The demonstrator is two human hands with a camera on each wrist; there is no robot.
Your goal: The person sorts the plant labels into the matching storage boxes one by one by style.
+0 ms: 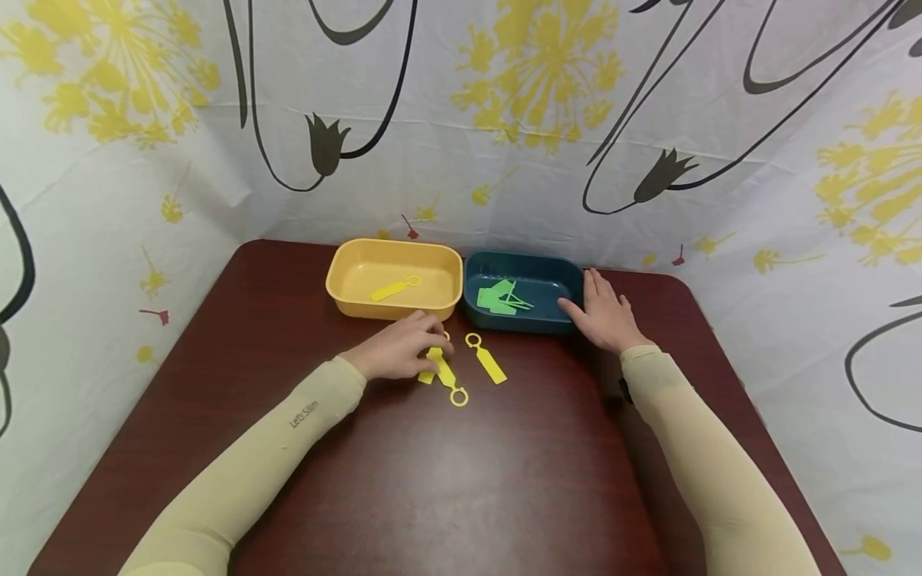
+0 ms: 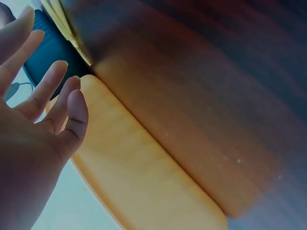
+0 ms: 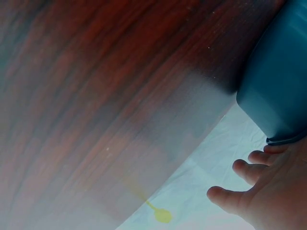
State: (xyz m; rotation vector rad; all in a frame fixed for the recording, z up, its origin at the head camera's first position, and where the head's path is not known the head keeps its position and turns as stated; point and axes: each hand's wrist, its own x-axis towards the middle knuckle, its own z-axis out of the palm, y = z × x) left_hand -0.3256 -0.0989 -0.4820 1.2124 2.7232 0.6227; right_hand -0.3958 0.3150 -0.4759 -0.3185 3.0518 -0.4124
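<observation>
Over a small group of yellow ring-ended tags point(image 1: 446, 374) on the table, my left hand point(image 1: 398, 349) reaches with loosely bent, spread fingers that partly hide them. In the left wrist view its fingers point(image 2: 48, 86) curve with nothing between them, and yellow tags point(image 2: 67, 28) lie beyond. Another yellow tag point(image 1: 492, 365) lies just to the right. My right hand point(image 1: 607, 318) rests at the right end of a teal bin point(image 1: 522, 323), its thumb at the rim and its fingers extended along the outside. Several flat green pieces point(image 1: 497, 297) lie in that bin.
A yellow-orange bin point(image 1: 374, 310) stands left of the teal one, holding one yellow tag point(image 1: 390, 290). Both sit at the back of the dark wooden table point(image 1: 461, 480), before a patterned cloth wall point(image 1: 432, 168).
</observation>
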